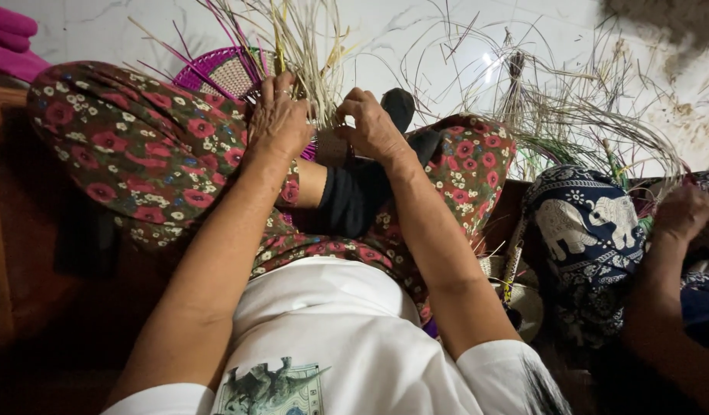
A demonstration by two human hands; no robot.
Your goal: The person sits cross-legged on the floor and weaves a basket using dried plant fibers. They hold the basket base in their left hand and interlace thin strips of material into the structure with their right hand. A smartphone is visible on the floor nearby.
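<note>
Fanning upward from upper centre of the frame, the straw bundle [308, 58] stands roughly upright, its base pinched between both hands: left hand [277, 119] and right hand [372, 127] closed around it, above the floral lap [147, 154].

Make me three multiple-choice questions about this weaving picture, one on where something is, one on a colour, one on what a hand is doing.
1. Where is the woven piece?
A. beyond the raised knee
B. on the white shirt
C. in the neighbour's lap

2. What colour is its rim?
A. green
B. magenta
C. black

3. What is the left hand doing?
A. lying flat on the floor
B. resting on the shirt
C. gripping the straw strands

Answers: 1 A, it shows past the floral-trousered knee. 2 B, its edge is magenta. 3 C, its fingers close around the strands, beside the right hand.
</note>
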